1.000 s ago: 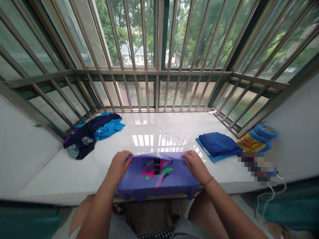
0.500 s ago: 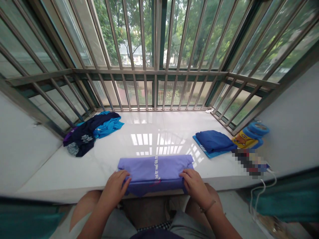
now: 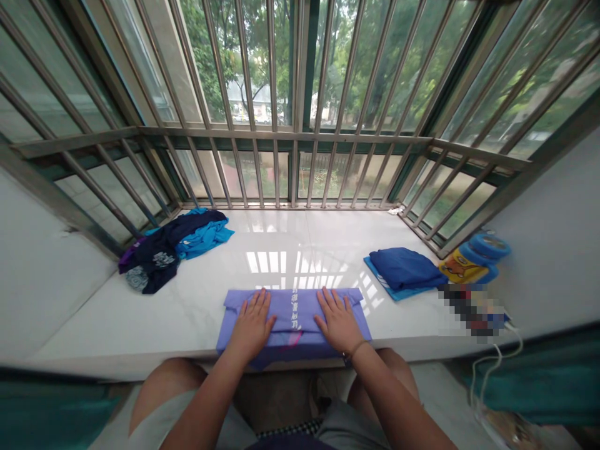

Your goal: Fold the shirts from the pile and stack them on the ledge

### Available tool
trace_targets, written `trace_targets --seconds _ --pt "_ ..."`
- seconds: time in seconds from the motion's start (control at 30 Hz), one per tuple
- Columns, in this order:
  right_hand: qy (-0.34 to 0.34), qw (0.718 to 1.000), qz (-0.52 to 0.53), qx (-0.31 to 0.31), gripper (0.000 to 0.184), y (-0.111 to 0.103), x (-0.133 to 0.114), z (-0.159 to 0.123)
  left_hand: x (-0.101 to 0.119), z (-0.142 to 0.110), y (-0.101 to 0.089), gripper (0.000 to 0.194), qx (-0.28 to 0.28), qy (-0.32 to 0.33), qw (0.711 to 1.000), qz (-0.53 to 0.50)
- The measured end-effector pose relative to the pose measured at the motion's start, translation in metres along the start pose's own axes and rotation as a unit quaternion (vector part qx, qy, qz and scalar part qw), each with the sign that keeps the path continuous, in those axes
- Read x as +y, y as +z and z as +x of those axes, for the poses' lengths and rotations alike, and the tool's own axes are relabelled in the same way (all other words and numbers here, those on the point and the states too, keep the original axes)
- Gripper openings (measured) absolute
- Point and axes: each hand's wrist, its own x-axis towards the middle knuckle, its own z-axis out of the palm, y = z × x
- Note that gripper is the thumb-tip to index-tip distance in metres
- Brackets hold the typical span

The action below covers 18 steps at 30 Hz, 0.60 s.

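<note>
Lavender folded T-shirt (image 3: 293, 312) lies with its long axis side to side along the near edge of a white tiled window ledge (image 3: 300, 234), open left grip (image 3: 250, 325) and right grip (image 3: 338, 323) pressing flat on either half.

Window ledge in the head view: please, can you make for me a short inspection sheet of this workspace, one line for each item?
Surface: glossy white tiled window ledge, with window reflections.
Item in hand: folded lavender T-shirt, lying flat on the ledge, pale print down its middle.
Hands: left hand and right hand both rest open and flat on the T-shirt.
Clutter: loose heap of dark and bright blue clothes at left; folded blue garment at right; blue rolls, yellow packet and pixelated objects in the right corner.
Cables: white cable hanging below the ledge's right end.
Surroundings: metal window bars, trees outside.
</note>
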Motion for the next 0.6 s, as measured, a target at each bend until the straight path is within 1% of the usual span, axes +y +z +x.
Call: trace_targets --seconds 0.17,0.27,0.4,0.6 --pt "-0.017 1.000 -0.002 -0.019 0.072 -0.007 0.019 0.037 -0.015 0.033 -0.008 0.066 -0.037 0.005 0.999 -0.003" --pt "-0.020 1.000 -0.003 -0.022 0.074 -0.011 0.027 0.061 -0.018 0.053 -0.010 0.066 -0.034 0.002 0.999 -0.005" --pt "-0.012 1.000 -0.007 -0.022 0.076 -0.012 0.035 0.089 -0.019 0.078 -0.009 0.067 -0.020 -0.005 1.000 -0.010" --pt "-0.004 1.000 -0.011 -0.021 0.079 -0.010 0.043 0.119 -0.028 0.112 -0.006 0.068 -0.029 0.002 0.999 -0.016"
